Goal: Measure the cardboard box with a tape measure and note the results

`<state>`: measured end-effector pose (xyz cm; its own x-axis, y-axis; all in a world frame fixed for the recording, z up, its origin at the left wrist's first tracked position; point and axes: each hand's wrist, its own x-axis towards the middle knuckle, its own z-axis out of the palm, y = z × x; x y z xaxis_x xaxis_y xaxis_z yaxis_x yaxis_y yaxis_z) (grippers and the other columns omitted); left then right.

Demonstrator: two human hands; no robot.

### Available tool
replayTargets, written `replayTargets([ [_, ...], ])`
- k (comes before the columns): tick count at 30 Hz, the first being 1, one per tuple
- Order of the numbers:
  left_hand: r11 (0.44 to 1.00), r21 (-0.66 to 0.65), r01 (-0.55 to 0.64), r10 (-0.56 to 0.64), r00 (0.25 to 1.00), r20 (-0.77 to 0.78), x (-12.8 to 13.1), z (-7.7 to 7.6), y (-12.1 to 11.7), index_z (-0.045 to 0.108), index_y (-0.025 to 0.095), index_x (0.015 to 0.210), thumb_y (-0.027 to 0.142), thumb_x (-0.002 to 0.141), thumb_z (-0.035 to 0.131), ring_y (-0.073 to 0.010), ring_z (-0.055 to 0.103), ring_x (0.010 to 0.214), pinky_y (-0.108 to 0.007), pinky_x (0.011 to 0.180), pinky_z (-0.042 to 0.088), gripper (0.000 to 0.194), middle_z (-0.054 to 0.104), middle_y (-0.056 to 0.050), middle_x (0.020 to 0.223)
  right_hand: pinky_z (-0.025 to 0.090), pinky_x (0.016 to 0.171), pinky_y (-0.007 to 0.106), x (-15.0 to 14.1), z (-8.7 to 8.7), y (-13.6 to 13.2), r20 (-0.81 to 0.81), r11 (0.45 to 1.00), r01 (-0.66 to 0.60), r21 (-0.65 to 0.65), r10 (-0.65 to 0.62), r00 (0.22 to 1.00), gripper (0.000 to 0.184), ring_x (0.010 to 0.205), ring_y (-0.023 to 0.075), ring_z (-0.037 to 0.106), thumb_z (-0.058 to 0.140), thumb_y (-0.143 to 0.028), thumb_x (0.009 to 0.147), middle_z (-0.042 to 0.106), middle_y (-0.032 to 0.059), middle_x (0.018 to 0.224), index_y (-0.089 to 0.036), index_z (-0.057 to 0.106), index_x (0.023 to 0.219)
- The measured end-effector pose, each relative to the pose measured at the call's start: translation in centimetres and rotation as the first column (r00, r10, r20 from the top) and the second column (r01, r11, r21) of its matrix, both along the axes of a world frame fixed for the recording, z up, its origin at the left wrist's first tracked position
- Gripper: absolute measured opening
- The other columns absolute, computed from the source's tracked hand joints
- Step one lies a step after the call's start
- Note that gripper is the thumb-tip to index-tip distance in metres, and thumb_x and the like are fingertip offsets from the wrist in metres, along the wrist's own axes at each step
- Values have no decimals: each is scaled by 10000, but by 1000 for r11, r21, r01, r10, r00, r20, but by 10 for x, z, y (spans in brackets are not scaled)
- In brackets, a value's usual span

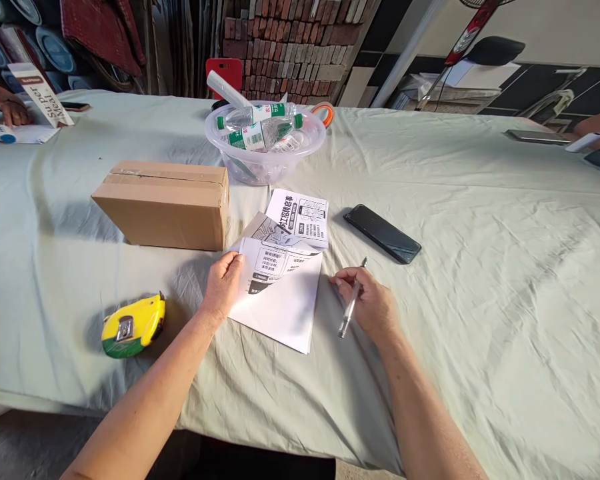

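Note:
My left hand [223, 283] pinches the left corner of a folded printed paper sheet [285, 300] lying on the pale green tablecloth [480, 267]. A second printed sheet [300, 217] lies just beyond it. My right hand [370, 303] is closed around a clear pen [351, 303], resting on the cloth to the right of the paper. A black phone [383, 233] lies flat beyond my right hand.
A taped cardboard box [163, 203] stands left of the papers. A yellow and green tape measure [133, 325] sits near the front edge. A clear bowl [265, 160] holds plastic bottles. Other people's hands show at far left [10, 110] and far right [597, 127].

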<state>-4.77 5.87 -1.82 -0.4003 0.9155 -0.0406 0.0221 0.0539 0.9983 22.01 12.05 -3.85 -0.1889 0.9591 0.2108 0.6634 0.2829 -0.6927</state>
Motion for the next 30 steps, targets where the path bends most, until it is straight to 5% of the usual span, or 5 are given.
replayTargets([
  [30,1000,-20,-14,16,996,88,0,-1,0,638,175,828,418,846,567,-167,546,713,-257,679,433,253,621,-9,750,491,643,321,-1,4,-1,15,1000,-1,-1,1,1000,129,635,197,646,543,-333,821,731,36,781,-229,609,858],
])
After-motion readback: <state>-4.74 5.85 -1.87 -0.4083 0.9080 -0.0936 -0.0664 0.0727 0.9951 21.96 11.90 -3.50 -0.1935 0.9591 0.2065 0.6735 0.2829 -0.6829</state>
